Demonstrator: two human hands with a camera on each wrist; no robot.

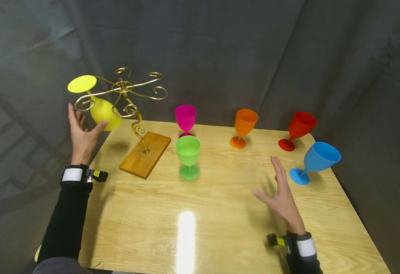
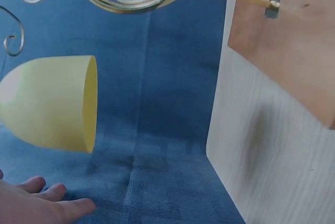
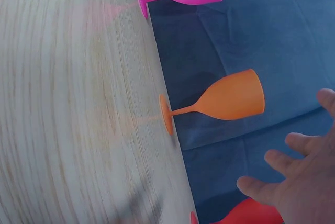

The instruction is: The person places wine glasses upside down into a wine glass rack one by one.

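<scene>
A yellow goblet (image 1: 104, 113) hangs upside down by its foot from a gold wire rack (image 1: 122, 88) on a wooden base (image 1: 146, 155). Beside its bowl is my left hand (image 1: 83, 139), fingers spread. The left wrist view shows a gap between the fingers and the goblet (image 2: 49, 103). Over the right part of the table, my right hand (image 1: 282, 201) is held with fingers extended and nothing in it. Nearest to it, a blue goblet (image 1: 320, 156) stands upright. In the right wrist view, an orange goblet (image 3: 230, 98) stands beyond the fingertips.
Upright on the wooden table (image 1: 145, 217) stand a green goblet (image 1: 188, 150), a magenta goblet (image 1: 185, 118) behind it, and a red goblet (image 1: 300, 125) at the back right. A dark cloth (image 1: 203, 57) hangs behind the table. The rack's curled arms spread out near my left hand.
</scene>
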